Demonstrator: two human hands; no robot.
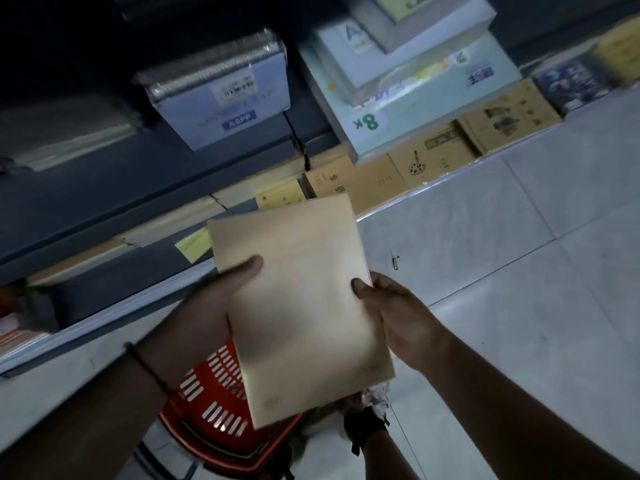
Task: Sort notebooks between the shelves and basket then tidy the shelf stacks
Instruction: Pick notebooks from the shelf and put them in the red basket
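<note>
A thin stack of plain tan notebooks (298,306) is held in front of me, its blank cover facing up. My left hand (207,306) grips its left edge, thumb on top. My right hand (391,313) grips the right edge, thumb on the cover. Below the stack a red plastic basket (207,403) with slotted walls stands on the floor, partly hidden by the notebooks. Just beyond the stack, rows of brown kraft notebooks (353,181) lie on the lowest shelf.
Dark shelves (104,202) run from left to upper right. Wrapped packs sit above: a blue A6PP pack (225,95) and a large 8K pad stack (408,84). Pale floor tiles (519,254) fill the right. A yellow tag (194,244) hangs on the shelf edge.
</note>
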